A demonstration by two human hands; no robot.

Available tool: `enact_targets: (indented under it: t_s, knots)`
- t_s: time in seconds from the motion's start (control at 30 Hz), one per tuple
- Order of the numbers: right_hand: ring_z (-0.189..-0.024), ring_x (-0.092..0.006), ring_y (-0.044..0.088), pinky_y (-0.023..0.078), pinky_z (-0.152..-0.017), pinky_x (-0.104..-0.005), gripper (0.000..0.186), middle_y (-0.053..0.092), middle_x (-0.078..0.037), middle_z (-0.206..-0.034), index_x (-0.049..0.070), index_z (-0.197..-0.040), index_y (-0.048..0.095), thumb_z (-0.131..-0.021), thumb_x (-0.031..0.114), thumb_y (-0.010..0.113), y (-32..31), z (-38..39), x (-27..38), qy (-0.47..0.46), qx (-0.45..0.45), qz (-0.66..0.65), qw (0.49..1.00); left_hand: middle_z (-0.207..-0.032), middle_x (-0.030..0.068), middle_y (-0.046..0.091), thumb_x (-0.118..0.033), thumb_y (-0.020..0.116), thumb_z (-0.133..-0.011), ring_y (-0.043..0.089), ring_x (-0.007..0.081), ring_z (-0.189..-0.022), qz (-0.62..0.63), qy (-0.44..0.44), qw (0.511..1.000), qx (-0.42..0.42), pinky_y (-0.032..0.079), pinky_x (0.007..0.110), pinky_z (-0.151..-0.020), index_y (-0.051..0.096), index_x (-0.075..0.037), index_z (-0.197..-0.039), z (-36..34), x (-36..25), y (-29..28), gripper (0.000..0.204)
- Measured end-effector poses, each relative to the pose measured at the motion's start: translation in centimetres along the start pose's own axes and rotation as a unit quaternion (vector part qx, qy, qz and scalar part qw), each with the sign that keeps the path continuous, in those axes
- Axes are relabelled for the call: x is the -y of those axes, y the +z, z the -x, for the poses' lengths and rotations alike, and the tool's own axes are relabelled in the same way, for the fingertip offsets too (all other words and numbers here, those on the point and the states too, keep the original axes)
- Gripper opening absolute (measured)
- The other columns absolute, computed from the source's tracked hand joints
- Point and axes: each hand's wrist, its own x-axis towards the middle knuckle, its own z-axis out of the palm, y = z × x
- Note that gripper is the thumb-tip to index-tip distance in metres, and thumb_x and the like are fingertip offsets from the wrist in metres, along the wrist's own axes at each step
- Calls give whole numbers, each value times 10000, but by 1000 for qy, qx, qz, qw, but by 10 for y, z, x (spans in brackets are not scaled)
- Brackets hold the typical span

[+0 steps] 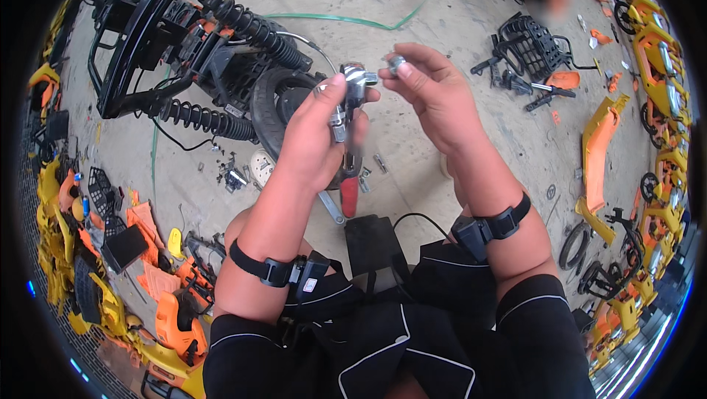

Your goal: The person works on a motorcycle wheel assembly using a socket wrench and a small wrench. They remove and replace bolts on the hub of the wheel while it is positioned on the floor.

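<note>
Both my hands are raised at the centre, close together. My left hand [312, 137] is closed round a ratchet wrench [356, 78] with a chrome head and a red handle end pointing down. A second chrome piece [339, 125], like a socket, shows beside the wrench under its fingers. My right hand [440, 100] pinches a small round metal socket [396, 64] between thumb and fingers, just right of the wrench's square-looking drive. Beyond my left hand stands a black vehicle frame [155, 38] with coil-spring shock absorbers [254, 30] and a black tyre [269, 104].
Loose bolts and small metal parts [234, 176] lie on the concrete floor left of centre. A green hose [331, 17] runs across the back. Orange and yellow body panels are heaped on the left [177, 322] and right [600, 148]. Black frame parts [526, 49] lie at back right.
</note>
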Motion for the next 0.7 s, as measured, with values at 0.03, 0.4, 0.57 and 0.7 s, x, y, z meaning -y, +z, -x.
enact_targets:
  t_s: [0.03,0.4,0.57,0.7]
  knots:
    - [-1129,-259,662,548,-1021,-350,376,633,-158,-1202,-64,-1312,554,-987,89,664,-4,-4,0,-9,5,-4,1000,-1046,118,673,-337,524,-1051,587,160,-750,-77,13,997,-10,468,302,-655,566,-48,-1276,2,-1,1,368]
    - [-839,-157,621,506,-782,-309,285,665,-100,-966,-1,-1123,617,-949,198,724,-29,-29,5,86,39,-15,995,-1183,66,638,-53,756,-899,606,123,-1087,-293,35,955,-43,499,302,-960,445,7,-1429,-3,15,7,617]
    - [-777,-108,597,490,-709,-275,470,659,-38,-815,-16,-1023,662,-857,390,832,-8,-7,-6,-71,50,303,949,-1319,185,555,-35,685,-895,602,229,-1146,-405,156,896,-91,503,339,-963,287,-11,-1519,-14,25,12,741]
    - [-852,-116,627,520,-764,-287,515,692,-64,-927,-69,-1051,665,-854,371,845,1,-5,-15,89,93,367,921,-1362,273,499,-61,651,-894,575,339,-1222,-556,178,802,-126,494,392,-1001,191,-18,-1552,-24,30,9,804]
